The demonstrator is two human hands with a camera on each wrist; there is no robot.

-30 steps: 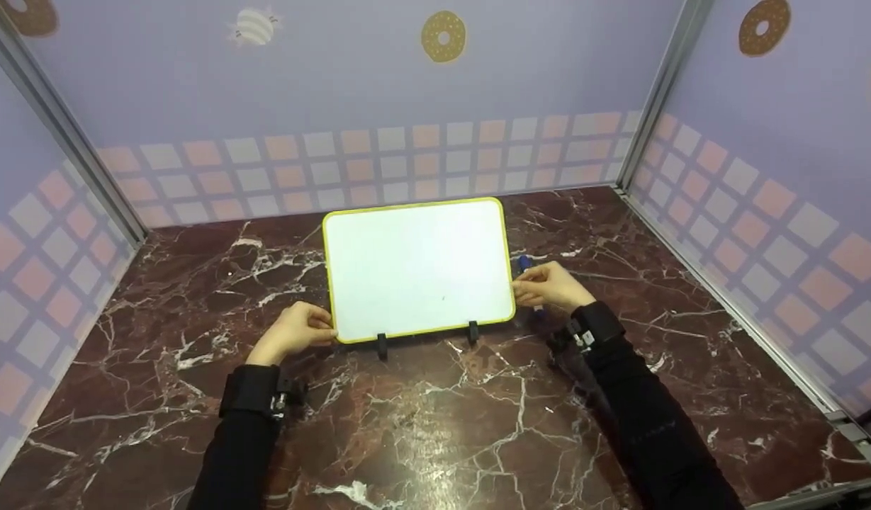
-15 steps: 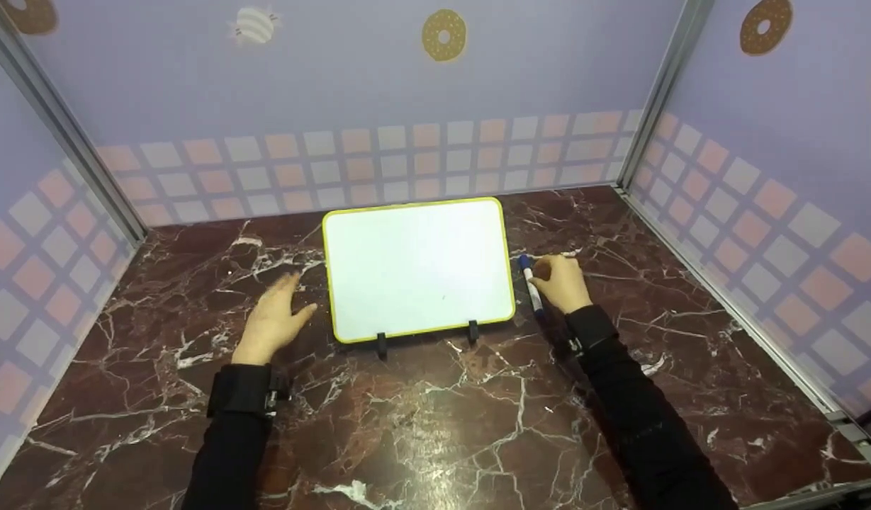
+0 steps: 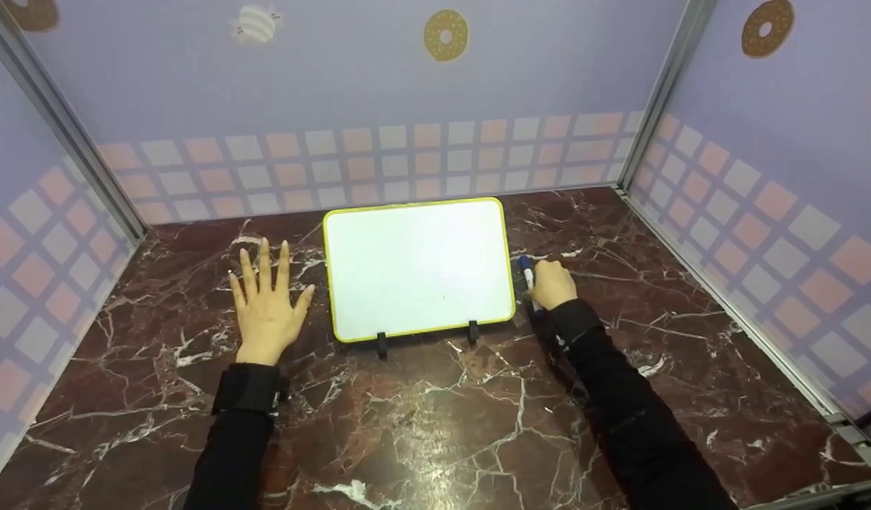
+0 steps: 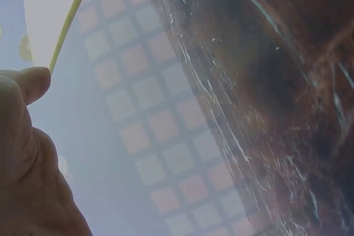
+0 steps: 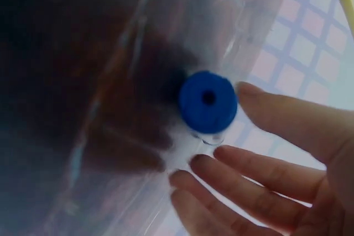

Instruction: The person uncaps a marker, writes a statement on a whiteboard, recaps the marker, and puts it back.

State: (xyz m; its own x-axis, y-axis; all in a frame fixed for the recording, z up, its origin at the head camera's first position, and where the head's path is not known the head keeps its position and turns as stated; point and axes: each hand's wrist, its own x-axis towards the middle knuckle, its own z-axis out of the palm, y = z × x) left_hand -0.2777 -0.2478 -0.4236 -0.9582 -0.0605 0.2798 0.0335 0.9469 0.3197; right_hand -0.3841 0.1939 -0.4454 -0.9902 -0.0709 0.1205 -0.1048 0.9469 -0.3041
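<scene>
A whiteboard (image 3: 417, 269) with a yellow rim leans back on two black feet in the middle of the tabletop. To its left, my left hand (image 3: 266, 315) is spread palm down with straight fingers, apart from the board; only its thumb and the base of the palm show in the left wrist view. My right hand (image 3: 554, 285) is at the white marker (image 3: 527, 275) with blue ends, which lies beside the board's right edge. In the right wrist view, the thumb and curled fingers stand on either side of the marker, whose blue end (image 5: 207, 103) faces the camera.
The dark red marbled tabletop (image 3: 435, 425) is bounded by a lilac back wall (image 3: 350, 85) and side walls with pink and white squares. Metal posts (image 3: 655, 99) stand at the corners. The board's black feet (image 3: 382, 345) stick out in front.
Both hands have left the whiteboard's sides. The left hand has moved outward and spread flat; the right has gone to the marker and curled its fingers there. Board and marker stay put.
</scene>
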